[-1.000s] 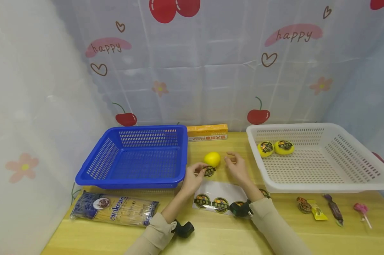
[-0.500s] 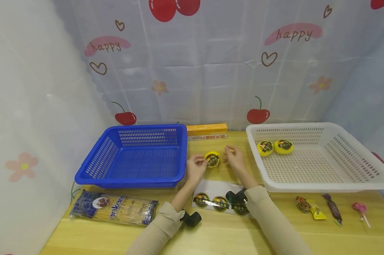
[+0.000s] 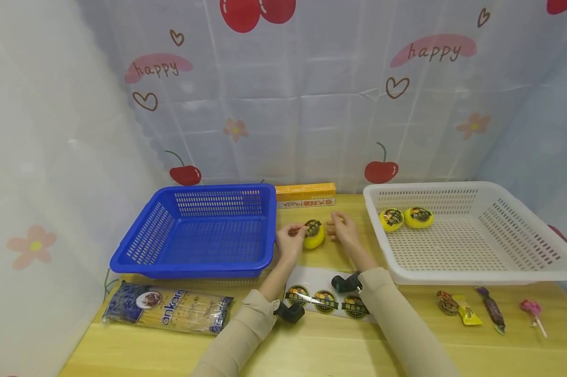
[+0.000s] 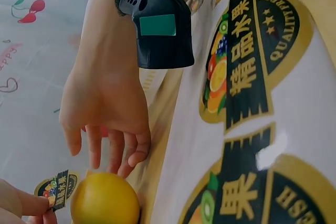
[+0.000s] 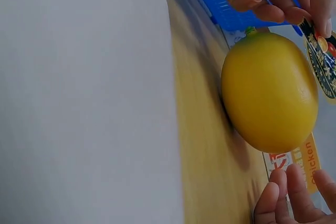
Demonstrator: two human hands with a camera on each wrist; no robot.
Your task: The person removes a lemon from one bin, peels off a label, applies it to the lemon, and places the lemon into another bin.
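A yellow lemon (image 3: 314,241) with a green stem end (image 5: 251,31) lies on the wooden table between my hands. My left hand (image 3: 290,243) pinches the edge of a round black-and-gold fruit sticker (image 3: 313,229) between thumb and finger. In the head view the sticker overlaps the upper part of the lemon; in the right wrist view, a gap shows between the sticker's lower part (image 5: 328,80) and the lemon. To the lemon's right, my right hand (image 3: 346,233) holds nothing, its fingers loosely bent and close to the fruit.
A white sheet of stickers (image 3: 328,296) lies in front of the lemon. Left stands a blue basket (image 3: 217,269), with a pasta bag (image 3: 170,309) before it. Two stickered lemons sit in the white basket (image 3: 481,277). Behind is an orange box (image 3: 307,193); wrapped candies (image 3: 469,311) lie front right.
My left hand has raised the sticker from the table in front of the lemon to its upper part. My right hand has shifted slightly left and away from me, fingers nearer the lemon.
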